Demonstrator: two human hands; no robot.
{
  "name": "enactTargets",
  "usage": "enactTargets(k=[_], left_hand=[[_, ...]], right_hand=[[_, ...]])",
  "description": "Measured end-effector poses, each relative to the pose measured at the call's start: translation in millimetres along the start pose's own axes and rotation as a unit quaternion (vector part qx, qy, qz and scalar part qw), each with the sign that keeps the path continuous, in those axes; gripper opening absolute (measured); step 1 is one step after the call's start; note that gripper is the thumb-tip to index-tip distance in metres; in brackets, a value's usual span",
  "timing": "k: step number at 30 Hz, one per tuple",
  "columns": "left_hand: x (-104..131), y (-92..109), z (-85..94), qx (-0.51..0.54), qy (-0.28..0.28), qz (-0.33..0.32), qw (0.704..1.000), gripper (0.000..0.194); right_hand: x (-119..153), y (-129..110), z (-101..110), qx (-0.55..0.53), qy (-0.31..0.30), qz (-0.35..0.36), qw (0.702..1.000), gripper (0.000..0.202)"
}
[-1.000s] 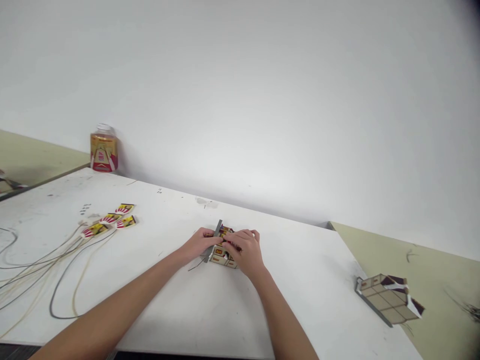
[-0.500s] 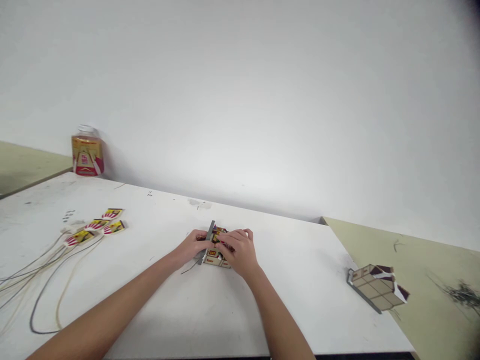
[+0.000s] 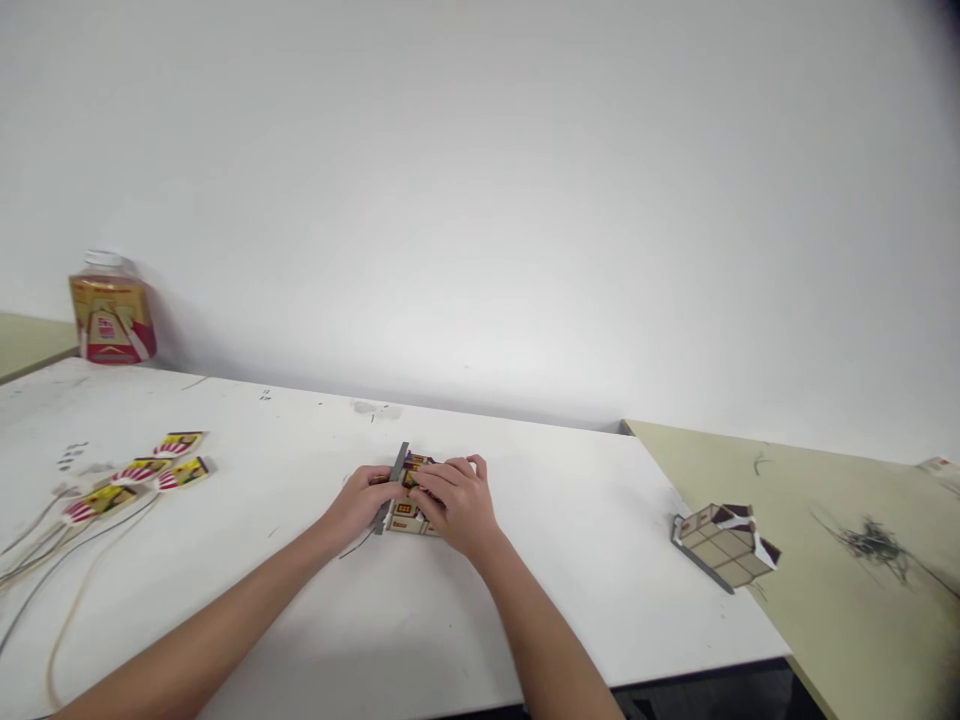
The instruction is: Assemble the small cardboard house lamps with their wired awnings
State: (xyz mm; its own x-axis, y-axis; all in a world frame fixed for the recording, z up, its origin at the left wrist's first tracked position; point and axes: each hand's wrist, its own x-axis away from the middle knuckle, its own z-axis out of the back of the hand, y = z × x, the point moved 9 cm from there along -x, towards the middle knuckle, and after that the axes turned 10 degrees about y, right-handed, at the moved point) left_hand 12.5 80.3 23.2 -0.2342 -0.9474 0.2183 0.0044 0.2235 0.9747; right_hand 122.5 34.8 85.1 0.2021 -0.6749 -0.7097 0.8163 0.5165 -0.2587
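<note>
A small model house (image 3: 411,520) with beige walls, dark red and yellow windows and a grey base lies on its side on the white table. My left hand (image 3: 367,495) grips it at the grey base, thumb and fingers closed around that edge. From the right, my right hand (image 3: 459,502) is closed over the house's front, its fingertips near my left thumb. The fingers cover much of the front, and whatever the tips touch there is hidden. A thin dark strand pokes out below the base.
A second model house (image 3: 726,545) lies at the white table's (image 3: 585,540) right edge. Several yellow-and-red printed pieces with cords (image 3: 180,474) lie at left. A labelled jar (image 3: 112,318) stands by the wall. Dark thread (image 3: 877,545) is tangled on the greenish table.
The whole view has shifted, so the things appear further left. Both hands keep the same hold on the model house, with little visible finger movement.
</note>
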Motion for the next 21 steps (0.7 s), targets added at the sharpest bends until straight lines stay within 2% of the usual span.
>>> enactTargets(k=[21], left_hand=[[-0.7, 1.4, 7.6, -0.050, 0.047, -0.018, 0.997, 0.033]], right_hand=[[-2.0, 0.3, -0.2, 0.022, -0.007, 0.002, 1.000, 0.021]])
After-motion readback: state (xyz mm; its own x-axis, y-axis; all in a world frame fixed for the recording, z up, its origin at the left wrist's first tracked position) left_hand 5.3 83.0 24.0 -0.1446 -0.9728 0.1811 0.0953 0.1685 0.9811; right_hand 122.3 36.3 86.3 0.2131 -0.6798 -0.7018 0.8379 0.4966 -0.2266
